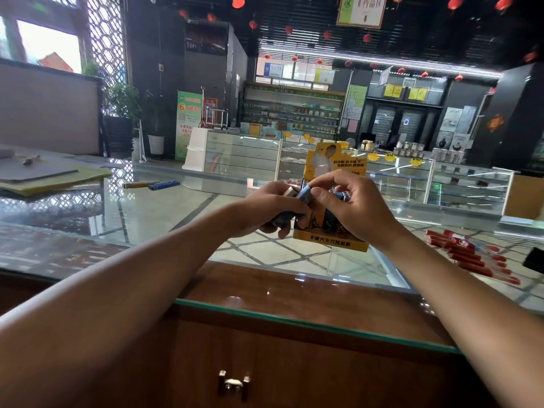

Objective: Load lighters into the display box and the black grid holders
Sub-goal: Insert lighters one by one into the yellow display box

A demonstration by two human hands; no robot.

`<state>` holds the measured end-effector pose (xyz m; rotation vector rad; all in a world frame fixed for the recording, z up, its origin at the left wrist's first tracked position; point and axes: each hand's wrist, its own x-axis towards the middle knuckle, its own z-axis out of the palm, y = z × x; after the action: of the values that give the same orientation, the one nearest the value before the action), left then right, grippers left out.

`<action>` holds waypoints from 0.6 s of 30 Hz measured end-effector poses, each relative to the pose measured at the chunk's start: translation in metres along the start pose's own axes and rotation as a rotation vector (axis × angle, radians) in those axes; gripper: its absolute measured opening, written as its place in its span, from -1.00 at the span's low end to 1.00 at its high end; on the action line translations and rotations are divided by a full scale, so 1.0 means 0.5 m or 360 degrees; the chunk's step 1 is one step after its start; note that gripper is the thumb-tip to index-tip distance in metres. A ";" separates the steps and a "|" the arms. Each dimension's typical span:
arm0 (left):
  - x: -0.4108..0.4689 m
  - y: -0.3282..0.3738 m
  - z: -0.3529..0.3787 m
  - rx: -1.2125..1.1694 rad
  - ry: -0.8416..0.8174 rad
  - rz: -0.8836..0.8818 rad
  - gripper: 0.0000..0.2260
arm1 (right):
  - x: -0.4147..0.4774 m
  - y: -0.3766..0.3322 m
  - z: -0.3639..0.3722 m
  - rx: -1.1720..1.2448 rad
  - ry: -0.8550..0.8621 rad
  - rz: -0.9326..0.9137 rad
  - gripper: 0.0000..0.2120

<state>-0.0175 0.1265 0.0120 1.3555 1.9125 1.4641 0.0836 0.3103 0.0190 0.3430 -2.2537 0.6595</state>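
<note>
Glass counter (164,219), yellow display box (331,231), blue lighter (303,194) pinched

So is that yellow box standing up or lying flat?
Upright: the yellow box stands on the glass counter, printed front facing us, lighters inside.

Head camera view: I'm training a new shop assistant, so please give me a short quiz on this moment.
1. True or false: the yellow display box stands on the glass counter.
2. The loose lighters on the counter's right side are: A red, B green, C white.
3. Fill in: the right hand pinches a ____ lighter, while the left hand grips other lighters.
Key: 1 true; 2 A; 3 blue.
</note>
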 end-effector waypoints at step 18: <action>0.003 0.009 -0.001 0.0085 0.0169 -0.0082 -0.79 | 0.003 0.007 -0.005 0.0139 0.0097 0.0074 -0.94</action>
<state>-0.0165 0.1276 0.0164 1.2645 2.0506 1.4972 0.0825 0.3144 0.0204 0.3099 -2.1849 0.7842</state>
